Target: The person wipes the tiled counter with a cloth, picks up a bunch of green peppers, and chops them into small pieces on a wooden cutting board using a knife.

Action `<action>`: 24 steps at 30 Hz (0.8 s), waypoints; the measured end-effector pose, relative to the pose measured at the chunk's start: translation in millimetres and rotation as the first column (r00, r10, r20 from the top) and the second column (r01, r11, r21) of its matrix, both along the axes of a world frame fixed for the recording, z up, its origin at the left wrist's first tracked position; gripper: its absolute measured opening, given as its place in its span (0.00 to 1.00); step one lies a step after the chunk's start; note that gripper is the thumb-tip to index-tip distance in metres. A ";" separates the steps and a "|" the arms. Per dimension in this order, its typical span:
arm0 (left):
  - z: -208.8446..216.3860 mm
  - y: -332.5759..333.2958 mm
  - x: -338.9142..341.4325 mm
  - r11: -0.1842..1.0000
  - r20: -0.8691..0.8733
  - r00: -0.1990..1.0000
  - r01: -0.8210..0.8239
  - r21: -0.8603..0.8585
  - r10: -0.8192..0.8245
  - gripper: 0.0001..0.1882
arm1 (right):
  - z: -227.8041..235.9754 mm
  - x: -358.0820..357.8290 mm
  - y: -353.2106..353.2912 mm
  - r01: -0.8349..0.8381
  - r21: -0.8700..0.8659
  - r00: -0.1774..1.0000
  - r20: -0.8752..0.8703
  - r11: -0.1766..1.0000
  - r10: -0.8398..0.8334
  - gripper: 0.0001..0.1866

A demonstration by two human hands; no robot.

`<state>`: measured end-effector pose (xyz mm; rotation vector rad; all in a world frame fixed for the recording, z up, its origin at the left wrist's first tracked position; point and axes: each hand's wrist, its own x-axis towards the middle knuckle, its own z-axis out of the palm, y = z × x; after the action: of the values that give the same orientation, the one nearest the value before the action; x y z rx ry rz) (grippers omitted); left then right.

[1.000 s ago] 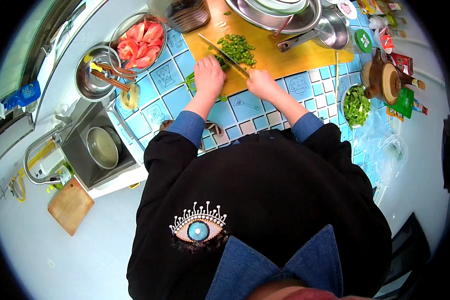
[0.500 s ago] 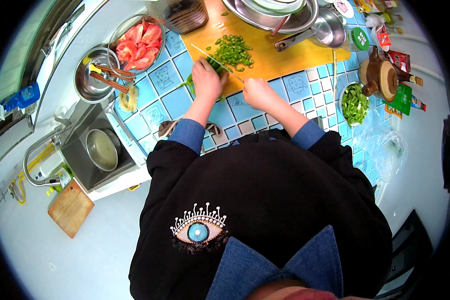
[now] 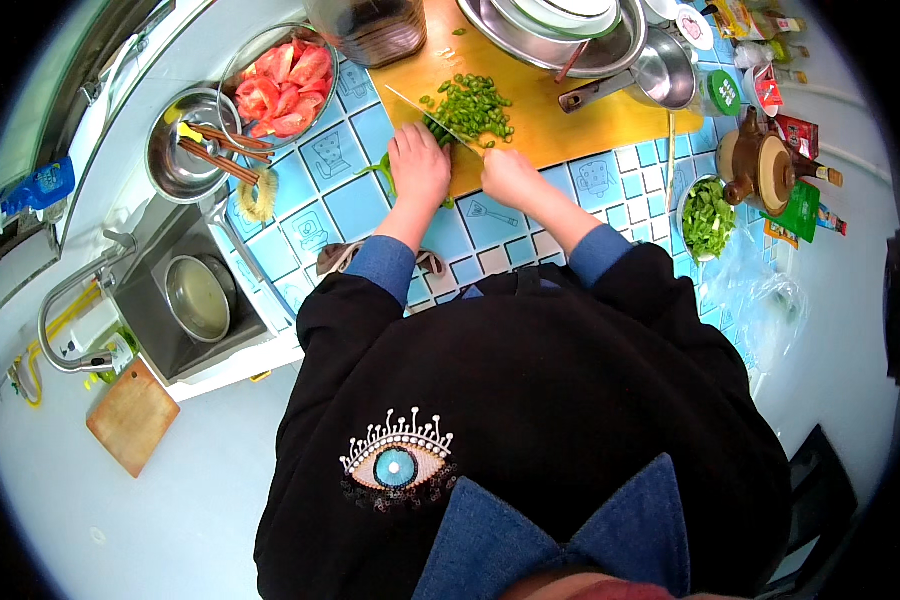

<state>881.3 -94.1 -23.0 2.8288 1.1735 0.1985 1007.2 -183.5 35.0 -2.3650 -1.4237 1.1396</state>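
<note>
Wears a black, long-sleeved top [image 3: 550, 400], marked at left chest with an eye motif [image 3: 395, 467]: blue iris, white bead-like lashes. Shows pointed blue denim collar [image 3: 635, 520], matching cuffs [image 3: 385, 265].

The right hand [image 3: 515, 180] hid the handle of the knife [image 3: 435, 117], whose blade showed only as a thin line. The left hand [image 3: 420, 168] covered most of the green peppers [image 3: 438, 130] beneath it, and where the blade met them was too small to make out. The view's upper edge cut off the dark container [image 3: 370, 30] and the stack of bowls [image 3: 560, 18]; the bowls and the pan [image 3: 665, 75] covered part of the yellow board [image 3: 570, 135]. The left cuff [image 3: 382, 266] hid part of a brown cloth [image 3: 332, 259]. Print on the packets [image 3: 795, 212] was too small to read. The lower edge cut off the black sweater [image 3: 570, 400].
</note>
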 end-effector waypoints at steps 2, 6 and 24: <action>0.0 2.7 2.3 1.000 0.011 1.000 0.011 -0.002 -0.011 0.30 | -12.9 -2.7 -8.3 0.006 0.070 0.999 0.035 0.998 -0.008 0.11; 1.4 1.1 -1.0 0.993 0.096 0.995 0.023 0.115 -0.034 0.23 | -5.0 5.7 -11.7 0.056 0.111 0.998 -0.035 0.992 -0.052 0.11; -0.9 2.9 -1.5 0.995 0.080 0.996 0.025 0.100 -0.033 0.27 | 14.3 10.4 11.5 -0.051 -0.055 0.997 -0.053 0.997 0.048 0.11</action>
<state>879.8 -91.2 -23.9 2.8887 1.1355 0.3770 1017.6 -172.0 49.3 -2.3315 -1.4590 1.2603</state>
